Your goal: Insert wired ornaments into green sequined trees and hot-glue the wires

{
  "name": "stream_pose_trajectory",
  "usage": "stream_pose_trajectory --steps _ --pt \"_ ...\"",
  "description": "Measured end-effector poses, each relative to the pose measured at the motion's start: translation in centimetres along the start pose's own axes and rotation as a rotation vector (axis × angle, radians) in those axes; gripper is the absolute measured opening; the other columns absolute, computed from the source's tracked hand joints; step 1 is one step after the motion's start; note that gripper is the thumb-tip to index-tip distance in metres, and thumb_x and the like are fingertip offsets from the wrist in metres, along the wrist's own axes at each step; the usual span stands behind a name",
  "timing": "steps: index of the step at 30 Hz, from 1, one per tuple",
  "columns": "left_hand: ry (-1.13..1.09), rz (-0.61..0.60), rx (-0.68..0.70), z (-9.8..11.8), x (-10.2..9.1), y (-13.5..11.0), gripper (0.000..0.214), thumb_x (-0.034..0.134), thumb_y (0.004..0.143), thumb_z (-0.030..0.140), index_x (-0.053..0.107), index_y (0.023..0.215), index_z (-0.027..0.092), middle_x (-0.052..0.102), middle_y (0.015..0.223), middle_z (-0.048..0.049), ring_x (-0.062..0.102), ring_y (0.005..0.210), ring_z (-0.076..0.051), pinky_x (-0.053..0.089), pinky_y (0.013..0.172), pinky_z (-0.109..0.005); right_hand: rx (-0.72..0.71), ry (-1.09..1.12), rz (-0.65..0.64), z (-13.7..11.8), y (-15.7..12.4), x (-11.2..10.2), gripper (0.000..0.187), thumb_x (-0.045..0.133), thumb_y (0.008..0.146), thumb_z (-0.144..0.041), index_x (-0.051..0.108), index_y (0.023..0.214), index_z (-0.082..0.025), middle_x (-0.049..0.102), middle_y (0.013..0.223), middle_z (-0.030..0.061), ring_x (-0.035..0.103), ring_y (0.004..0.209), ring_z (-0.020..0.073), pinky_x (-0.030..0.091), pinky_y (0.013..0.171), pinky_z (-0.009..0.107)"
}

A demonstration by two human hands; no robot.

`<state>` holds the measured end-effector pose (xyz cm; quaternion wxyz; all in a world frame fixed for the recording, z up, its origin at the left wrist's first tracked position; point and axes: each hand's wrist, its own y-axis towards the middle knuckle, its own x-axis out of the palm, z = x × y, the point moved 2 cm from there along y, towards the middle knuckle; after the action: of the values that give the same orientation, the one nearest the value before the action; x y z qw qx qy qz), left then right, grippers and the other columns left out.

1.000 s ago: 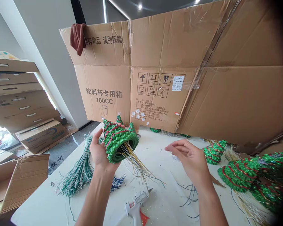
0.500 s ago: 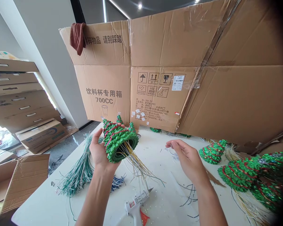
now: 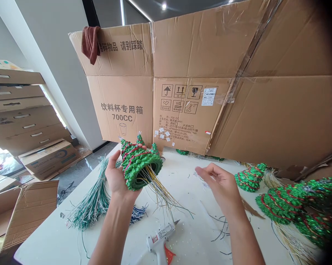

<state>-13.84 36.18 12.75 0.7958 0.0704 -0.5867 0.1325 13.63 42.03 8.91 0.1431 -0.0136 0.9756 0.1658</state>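
L hand (image 3: pixel 116 179) grips green tinsel tree (image 3: pixel 135 165) steady, hollow base tilted to view, wires (image 3: pixel 161 195) hanging free; R hand (image 3: pixel 220 187) empty, loosely curled above white desk (image 3: pixel 182 187).

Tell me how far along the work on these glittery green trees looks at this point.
Done: several tinsel trees with red trim lie formed on the right of the white table. In hand: the left hand holds a similar tree, open base toward the camera, wire ends trailing out; the right hand is open and empty. Left: a loose bundle of green-and-white wires lies on the table, near a hot glue gun.
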Motion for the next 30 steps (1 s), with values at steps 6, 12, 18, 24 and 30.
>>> stream_pose_trajectory --steps 6,12,18,24,30 --pt "0.002 0.012 0.013 0.0 0.1 -0.1 0.040 0.058 0.093 0.036 0.073 0.123 0.016 0.083 0.110 -0.0151 0.080 0.110 -0.034 0.064 0.103 -0.051 0.018 0.014 -0.172 -0.1 0.0 0.2 0.049 0.086 0.089 -0.059 0.076 0.129 -0.032 0.076 0.142 0.0091 0.068 0.137 0.0356 0.050 0.120 0.056" --pt "-0.028 0.043 0.010 0.1 0.1 -0.1 0.038 0.058 0.093 0.035 0.074 0.121 0.015 0.083 0.109 -0.0155 0.080 0.112 -0.034 0.065 0.103 -0.049 0.042 0.268 -0.187 -0.7 -0.3 0.6 0.045 0.054 0.109 -0.065 0.080 0.128 -0.034 0.074 0.149 0.0066 0.066 0.143 0.0303 0.044 0.130 0.053" --pt "-0.004 0.038 0.003 0.2 0.0 0.0 0.037 0.059 0.091 0.037 0.075 0.118 0.017 0.084 0.105 -0.0142 0.080 0.111 -0.034 0.065 0.103 -0.050 0.013 0.559 -0.176 -1.8 -0.3 0.9 0.028 0.064 0.108 -0.042 0.081 0.129 -0.034 0.076 0.146 0.0054 0.064 0.147 0.0299 0.046 0.132 0.052" --pt "0.004 0.052 0.003 0.1 0.1 0.0 0.038 0.057 0.093 0.038 0.075 0.117 0.015 0.084 0.103 -0.0143 0.081 0.111 -0.034 0.064 0.104 -0.049 -0.021 0.739 -0.051 -1.8 0.0 0.2 0.022 0.080 0.093 -0.020 0.086 0.111 -0.030 0.082 0.133 0.0054 0.068 0.143 0.0300 0.045 0.133 0.053" --pt "0.030 0.061 0.020 0.1 0.1 0.0 0.039 0.058 0.092 0.038 0.075 0.118 0.015 0.084 0.102 -0.0147 0.081 0.109 -0.034 0.065 0.103 -0.048 0.076 0.885 0.112 -1.1 0.3 -0.8 0.035 0.100 0.066 -0.013 0.085 0.094 -0.030 0.084 0.115 -0.0013 0.074 0.133 0.0212 0.057 0.120 0.029"
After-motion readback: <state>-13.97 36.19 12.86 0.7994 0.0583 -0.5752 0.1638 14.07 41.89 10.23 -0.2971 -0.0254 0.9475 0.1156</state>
